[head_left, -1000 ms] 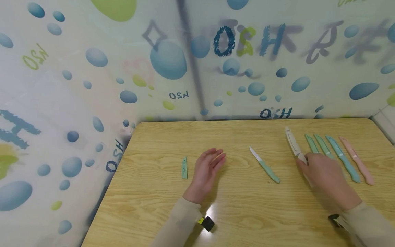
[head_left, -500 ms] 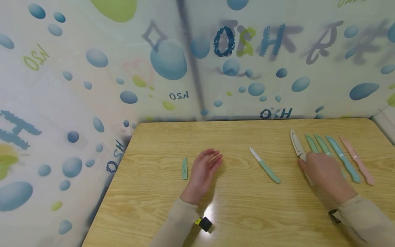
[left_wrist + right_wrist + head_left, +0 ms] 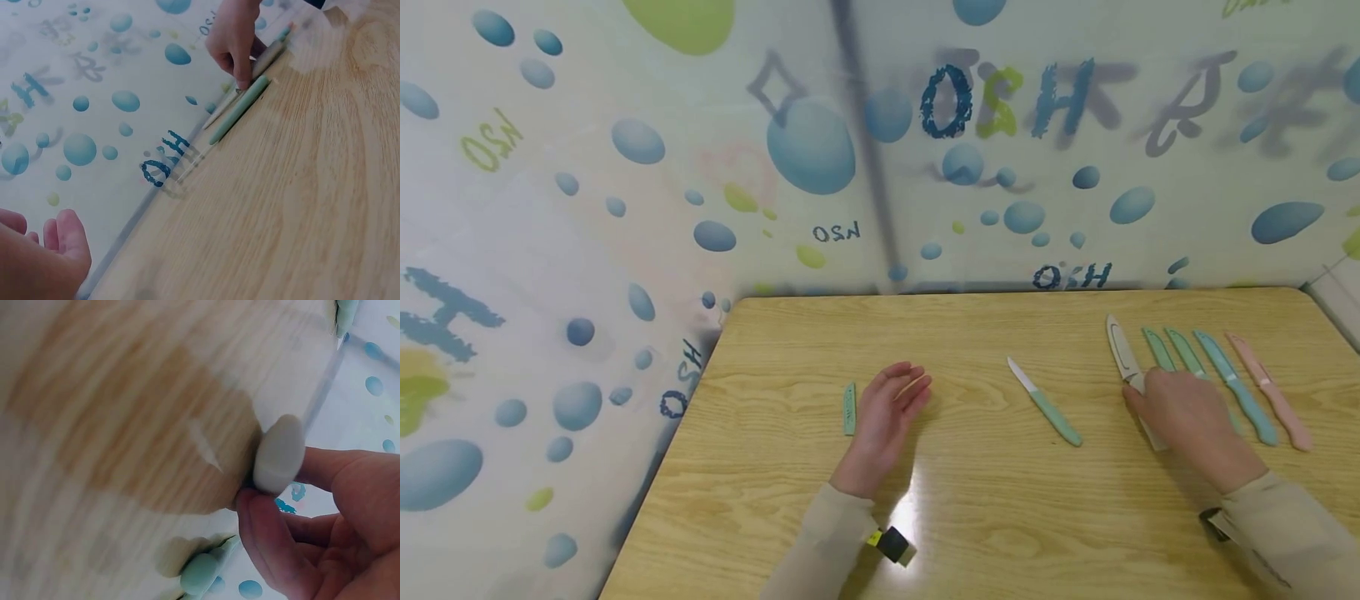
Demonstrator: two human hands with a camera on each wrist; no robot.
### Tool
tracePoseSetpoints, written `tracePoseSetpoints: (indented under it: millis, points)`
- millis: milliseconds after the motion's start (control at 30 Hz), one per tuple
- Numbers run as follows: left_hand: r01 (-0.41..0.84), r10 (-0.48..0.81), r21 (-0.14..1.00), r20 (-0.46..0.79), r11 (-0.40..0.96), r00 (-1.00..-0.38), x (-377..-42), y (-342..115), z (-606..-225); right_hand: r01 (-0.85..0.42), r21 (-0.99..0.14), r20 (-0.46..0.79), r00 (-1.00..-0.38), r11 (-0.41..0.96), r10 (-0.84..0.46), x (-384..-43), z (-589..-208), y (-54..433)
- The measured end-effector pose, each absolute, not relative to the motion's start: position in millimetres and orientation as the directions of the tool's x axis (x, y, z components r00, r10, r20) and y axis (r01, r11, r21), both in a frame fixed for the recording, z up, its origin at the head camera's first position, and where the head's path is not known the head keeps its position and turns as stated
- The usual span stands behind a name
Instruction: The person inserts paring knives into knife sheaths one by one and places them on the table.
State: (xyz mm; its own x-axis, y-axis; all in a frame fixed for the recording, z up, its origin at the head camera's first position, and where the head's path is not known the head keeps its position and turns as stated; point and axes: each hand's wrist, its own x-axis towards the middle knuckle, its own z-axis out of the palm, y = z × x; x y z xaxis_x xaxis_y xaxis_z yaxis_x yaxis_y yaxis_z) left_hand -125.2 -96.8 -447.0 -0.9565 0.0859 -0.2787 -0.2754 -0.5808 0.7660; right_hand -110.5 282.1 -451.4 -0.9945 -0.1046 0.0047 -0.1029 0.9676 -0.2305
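Observation:
In the head view my right hand [image 3: 1187, 421] pinches a white knife [image 3: 1122, 346], which lies along the tabletop with its covered blade toward the wall. The right wrist view shows the rounded end of its white handle [image 3: 279, 453] between thumb and fingers. My left hand [image 3: 880, 417] holds nothing, palm turned inward and fingers relaxed, beside a small green blade sheath [image 3: 850, 408]. Between the hands lies a green-handled knife [image 3: 1054, 417] with its white blade bare. The right hand partly hides two green knives [image 3: 1186, 352] at its right.
Right of the green pair, a blue knife [image 3: 1236, 387] and a pink knife [image 3: 1270, 392] lie side by side. The wooden table [image 3: 970, 533] meets a patterned wall [image 3: 970, 225] at its far edge. Small dark devices [image 3: 895, 546] are strapped at the wrists.
The white knife has moved slightly right and nearer to me, alongside the row, then stayed still in the right hand. My left hand has drifted a little left, toward the green sheath.

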Motion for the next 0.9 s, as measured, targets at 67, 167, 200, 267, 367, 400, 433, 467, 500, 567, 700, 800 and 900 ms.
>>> tracePoseSetpoints:
  millis: [67, 167, 200, 267, 367, 400, 433, 467, 500, 567, 700, 800, 900]
  points:
    - [-0.272, 0.088, 0.771, -0.272, -0.576, -0.958, -126, -98, -447, -0.097, -0.227, -0.003, -0.995, 0.969, -0.100, -111, -452, 282]
    - [-0.270, 0.089, 0.773, -0.269, -0.574, -0.959, -126, -100, -447, -0.073, -0.234, -0.032, -0.996, 0.970, -0.083, -110, -451, 282]
    - [-0.269, 0.088, 0.777, -0.268, -0.569, -0.959, -127, -101, -447, -0.066, -0.236, -0.039, -0.996, 0.970, -0.078, -110, -451, 282]
    - [-0.268, 0.082, 0.776, -0.270, -0.571, -0.959, -128, -103, -446, -0.050, -0.244, -0.051, -0.997, 0.969, -0.064, -110, -450, 281]
    - [-0.262, 0.067, 0.778, -0.274, -0.572, -0.959, -130, -107, -443, -0.033, -0.254, -0.055, -0.997, 0.967, -0.048, -108, -448, 280]
    - [-0.261, 0.061, 0.777, -0.276, -0.573, -0.959, -130, -109, -443, -0.031, -0.255, -0.053, -0.998, 0.966, -0.046, -108, -448, 280]
    - [-0.260, 0.053, 0.773, -0.282, -0.579, -0.958, -131, -111, -442, -0.029, -0.255, -0.052, -0.998, 0.966, -0.044, -108, -447, 280]
    - [-0.257, 0.045, 0.773, -0.284, -0.581, -0.958, -132, -112, -441, -0.028, -0.256, -0.051, -0.998, 0.966, -0.043, -107, -446, 280]
    - [-0.254, 0.038, 0.774, -0.286, -0.580, -0.958, -133, -115, -440, -0.028, -0.253, -0.049, -0.998, 0.967, -0.041, -106, -446, 280]
    - [-0.242, 0.020, 0.784, -0.282, -0.572, -0.959, -134, -119, -439, -0.031, -0.249, -0.036, -0.999, 0.968, -0.041, -105, -445, 280]
    - [-0.207, -0.006, 0.830, -0.245, -0.518, -0.969, -137, -131, -435, -0.056, -0.261, 0.044, -0.998, 0.964, -0.046, -102, -444, 277]
    - [-0.169, -0.013, 0.885, -0.194, -0.434, -0.981, -138, -139, -431, -0.096, -0.291, 0.099, -0.993, 0.952, -0.070, -100, -444, 275]
    - [-0.136, 0.003, 0.934, -0.143, -0.332, -0.990, -140, -148, -428, -0.146, -0.327, 0.104, -0.987, 0.934, -0.118, -100, -443, 272]
